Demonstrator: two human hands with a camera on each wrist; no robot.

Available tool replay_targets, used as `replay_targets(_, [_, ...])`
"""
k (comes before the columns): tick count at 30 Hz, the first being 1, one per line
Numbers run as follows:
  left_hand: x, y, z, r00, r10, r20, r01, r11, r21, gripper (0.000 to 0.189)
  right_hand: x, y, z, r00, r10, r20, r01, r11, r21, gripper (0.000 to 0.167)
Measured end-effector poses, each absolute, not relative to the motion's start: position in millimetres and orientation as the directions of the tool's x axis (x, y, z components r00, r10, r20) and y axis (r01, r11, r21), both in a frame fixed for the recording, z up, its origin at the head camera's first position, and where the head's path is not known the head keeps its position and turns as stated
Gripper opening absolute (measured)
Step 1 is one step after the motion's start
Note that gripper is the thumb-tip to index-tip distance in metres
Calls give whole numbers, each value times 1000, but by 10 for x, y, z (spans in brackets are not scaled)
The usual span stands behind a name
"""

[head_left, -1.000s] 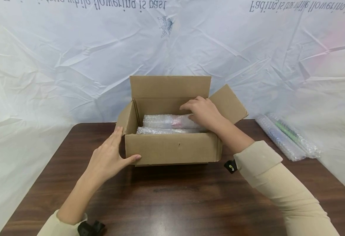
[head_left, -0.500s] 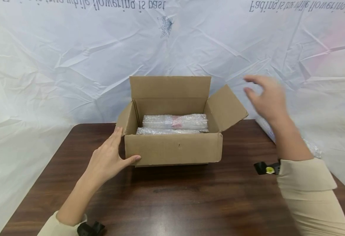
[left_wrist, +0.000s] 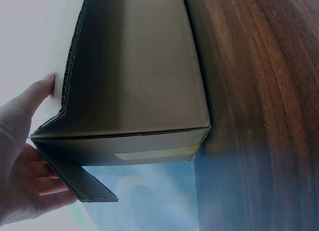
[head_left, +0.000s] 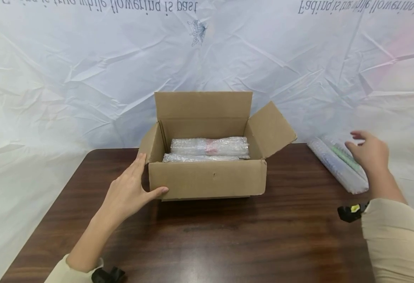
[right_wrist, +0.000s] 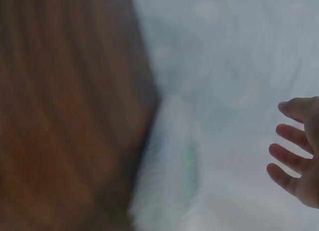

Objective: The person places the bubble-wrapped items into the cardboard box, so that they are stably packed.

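The box (head_left: pixel 207 179) is matt corrugated cardboard, smooth on its walls and rough along the cut edges (the fluting is exposed in the left wrist view). The boxed packs (head_left: pixel 189 146) and the loose packs (head_left: pixel 337 165) are covered in clear, glossy, dimpled plastic bubble wrap. The table (head_left: pixel 228 239) has a smooth, glossy wood-grain surface; the sleeve (head_left: pixel 398 236) is matt cloth; the sheet (head_left: pixel 129 59) is creased and faintly shiny, cloth or film undetermined.

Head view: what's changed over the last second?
Right hand moved from over the cardboard box rightward to the loose wrapped packs; it holds nothing. Unchanged: left hand on the box's near left corner, box, wrapped bundles inside.
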State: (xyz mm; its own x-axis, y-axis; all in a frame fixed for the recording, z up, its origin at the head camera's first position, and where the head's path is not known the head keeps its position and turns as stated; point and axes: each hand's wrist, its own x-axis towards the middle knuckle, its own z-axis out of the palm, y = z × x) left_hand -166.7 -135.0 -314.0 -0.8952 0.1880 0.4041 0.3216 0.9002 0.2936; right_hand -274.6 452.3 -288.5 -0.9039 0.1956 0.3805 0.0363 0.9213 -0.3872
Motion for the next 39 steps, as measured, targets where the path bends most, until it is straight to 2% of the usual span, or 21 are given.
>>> replay_targets(5, [-1660,-1346,-3141,-897,192,399,325,897,299,109,-2759,4796,-3277,-961,126,246,56,960,-273,50])
replay_targets(10, [-1659,-1343,-3139,-895,193,403,327,897,297,108,-2778,4924,-3568,-980,89,180,49,975,-218,54])
replay_targets(17, [-1663,-1336,-3147,-892,194,409,329,899,291,107,-2713,4891,-3739,-976,214,38,198,947,-253,71])
replay_targets(26, [-1665,-1336,-3143,-896,188,403,321,901,292,108,-2715,4841,-3761,-944,331,2,315,901,-299,71])
replay_targets(31, [-1658,-1339,-3139,-900,183,396,313,903,293,108,-2732,4836,-3772,-931,364,-2,346,881,-323,65])
replay_targets(39, [-1663,-1341,-3144,-895,183,406,315,905,286,108,-2735,4753,-3751,-919,370,134,304,885,-354,53])
